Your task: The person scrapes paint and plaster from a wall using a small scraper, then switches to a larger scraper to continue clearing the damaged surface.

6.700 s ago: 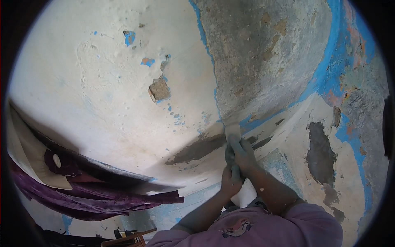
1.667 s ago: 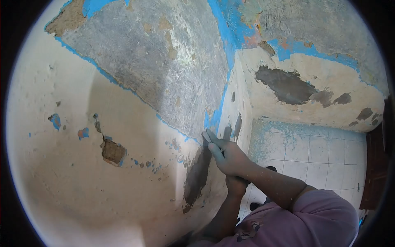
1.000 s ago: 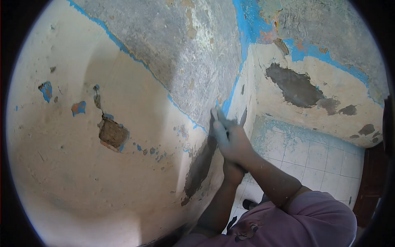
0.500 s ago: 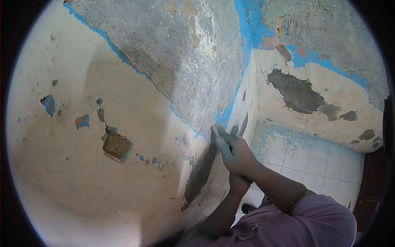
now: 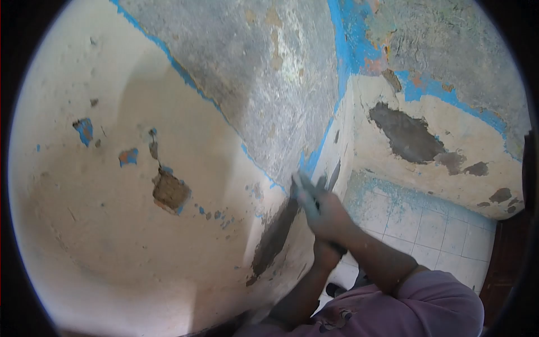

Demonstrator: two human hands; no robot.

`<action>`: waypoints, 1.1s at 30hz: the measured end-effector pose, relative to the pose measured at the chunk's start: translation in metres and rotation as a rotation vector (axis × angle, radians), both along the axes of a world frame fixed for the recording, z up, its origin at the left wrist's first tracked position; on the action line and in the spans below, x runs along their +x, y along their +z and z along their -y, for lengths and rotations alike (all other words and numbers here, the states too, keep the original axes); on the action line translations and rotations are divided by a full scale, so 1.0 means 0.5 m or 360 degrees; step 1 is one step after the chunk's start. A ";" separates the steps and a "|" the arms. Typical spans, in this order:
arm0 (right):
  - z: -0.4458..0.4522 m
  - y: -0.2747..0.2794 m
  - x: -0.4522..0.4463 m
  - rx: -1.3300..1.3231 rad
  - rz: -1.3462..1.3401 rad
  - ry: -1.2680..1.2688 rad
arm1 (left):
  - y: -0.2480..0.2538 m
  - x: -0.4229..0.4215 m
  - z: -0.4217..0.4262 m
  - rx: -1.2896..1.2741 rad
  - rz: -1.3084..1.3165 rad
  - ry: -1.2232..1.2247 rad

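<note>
My right hand (image 5: 327,214) is closed against the wall near the corner, its dusty fingers pointing up and left. Just below it, my left hand (image 5: 327,255) is closed and partly hidden by the right hand and wrist. A small dark edge shows between the two hands, but whatever they grip is mostly covered, so its kind cannot be made out. The fingertips are at the upper end of a dark grey patch (image 5: 275,238), close to the lower tip of a blue paint strip (image 5: 309,162).
The cream wall (image 5: 185,264) has chipped spots and a deep brown hole (image 5: 171,191). Bare grey plaster (image 5: 236,73) lies above it. On the adjoining wall is another dark patch (image 5: 407,132). White floor tiles (image 5: 432,224) and a dark reddish-brown wooden piece (image 5: 502,269) are at right.
The view has shifted slightly, so the wall marks sit a little further right and lower. Both hands stay together at about the same place on the wall.
</note>
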State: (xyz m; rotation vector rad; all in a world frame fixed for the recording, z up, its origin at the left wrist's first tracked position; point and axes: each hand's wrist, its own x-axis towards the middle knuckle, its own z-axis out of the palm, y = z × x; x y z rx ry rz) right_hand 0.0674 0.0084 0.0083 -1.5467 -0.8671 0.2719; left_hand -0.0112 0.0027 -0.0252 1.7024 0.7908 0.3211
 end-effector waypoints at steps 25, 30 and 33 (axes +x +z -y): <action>-0.027 0.000 0.038 -0.0098 -0.0222 -0.0051 | -0.074 0.005 -0.052 -0.0308 0.0172 -0.0104; -0.024 -0.021 0.017 0.0028 0.0006 -0.0026 | -0.056 0.019 -0.017 -0.0884 0.0559 0.0482; -0.038 -0.013 0.043 -0.0014 -0.0238 0.0024 | -0.056 0.015 -0.087 -0.0831 0.0521 0.0227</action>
